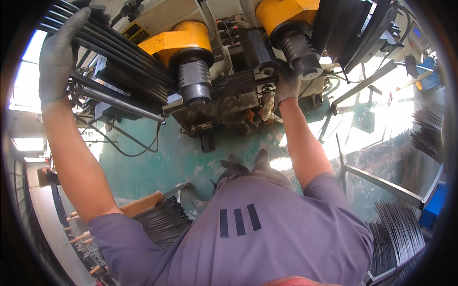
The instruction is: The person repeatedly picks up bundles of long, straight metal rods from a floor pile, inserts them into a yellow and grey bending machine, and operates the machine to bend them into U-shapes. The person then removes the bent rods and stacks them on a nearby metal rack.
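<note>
My left hand (57, 64), in a grey work glove, is raised at the upper left against a bundle of long dark metal rods (111, 41). Its thumb lies across them, and its other fingers are mostly hidden. The rods slant down towards a ribbed cylindrical head (195, 78) under a yellow machine arm (186, 37). My right hand (288, 84), also gloved, reaches in beside the dark clamp block (259, 50) at the machine's middle. Its fingers are hidden in shadow there, so its grip cannot be made out.
A second yellow arm (282, 14) carries another ribbed head (302, 53). A coil spring on a rod (118, 102) juts out below my left hand. Bundles of thin rods lie on racks at lower left (164, 221) and lower right (397, 232). A steel rail (384, 186) stands to the right.
</note>
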`<state>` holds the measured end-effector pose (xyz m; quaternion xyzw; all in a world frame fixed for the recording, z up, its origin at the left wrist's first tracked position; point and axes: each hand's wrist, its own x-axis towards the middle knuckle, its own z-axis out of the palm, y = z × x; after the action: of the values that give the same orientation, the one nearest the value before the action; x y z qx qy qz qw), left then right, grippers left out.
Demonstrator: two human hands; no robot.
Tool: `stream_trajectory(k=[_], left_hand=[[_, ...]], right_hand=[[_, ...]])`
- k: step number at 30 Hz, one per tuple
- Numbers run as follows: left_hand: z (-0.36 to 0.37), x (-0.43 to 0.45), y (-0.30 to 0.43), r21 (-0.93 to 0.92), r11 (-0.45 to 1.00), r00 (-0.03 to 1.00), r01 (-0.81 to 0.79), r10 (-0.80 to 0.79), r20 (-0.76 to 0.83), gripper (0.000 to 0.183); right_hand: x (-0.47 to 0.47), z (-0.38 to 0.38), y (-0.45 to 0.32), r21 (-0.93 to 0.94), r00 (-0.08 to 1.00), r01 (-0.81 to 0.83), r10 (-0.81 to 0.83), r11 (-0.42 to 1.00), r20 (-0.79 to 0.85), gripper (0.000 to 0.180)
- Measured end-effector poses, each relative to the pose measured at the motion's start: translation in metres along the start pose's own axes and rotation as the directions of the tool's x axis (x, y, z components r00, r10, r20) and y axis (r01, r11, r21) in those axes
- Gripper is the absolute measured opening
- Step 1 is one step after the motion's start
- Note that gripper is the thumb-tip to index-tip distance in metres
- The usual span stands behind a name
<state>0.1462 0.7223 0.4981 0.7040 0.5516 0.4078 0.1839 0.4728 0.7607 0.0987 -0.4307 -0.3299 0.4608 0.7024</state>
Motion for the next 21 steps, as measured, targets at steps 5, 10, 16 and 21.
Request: stream_trajectory(k=[5, 10, 16, 21], left_hand=[[-0.020, 0.006, -0.021, 0.348, 0.924, 0.987, -0.158, 0.154, 0.041, 0.032], [-0.038, 0.011, -0.036, 0.546, 0.793, 0.963, -0.270, 0.230, 0.141, 0.030], [-0.019, -0.002, -0.007, 0.267, 0.961, 0.997, -0.074, 0.064, 0.045, 0.034], [-0.022, -0.055, 0.018, 0.446, 0.884, 0.980, -0.139, 0.188, -0.066, 0.037]], right_hand=[[0.002, -0.001, 0.001, 0.076, 1.000, -0.031, 0.031, 0.997, 0.002, 0.022], [0.000, 0.001, 0.003, 0.005, 1.000, 0.004, -0.004, 1.000, -0.014, 0.024], [-0.001, 0.007, -0.001, 0.131, 0.991, -0.130, 0.133, 0.983, -0.010, 0.023], [-0.013, -0.009, 0.005, -0.264, 0.989, 0.142, -0.144, 0.954, 0.010, 0.024]])
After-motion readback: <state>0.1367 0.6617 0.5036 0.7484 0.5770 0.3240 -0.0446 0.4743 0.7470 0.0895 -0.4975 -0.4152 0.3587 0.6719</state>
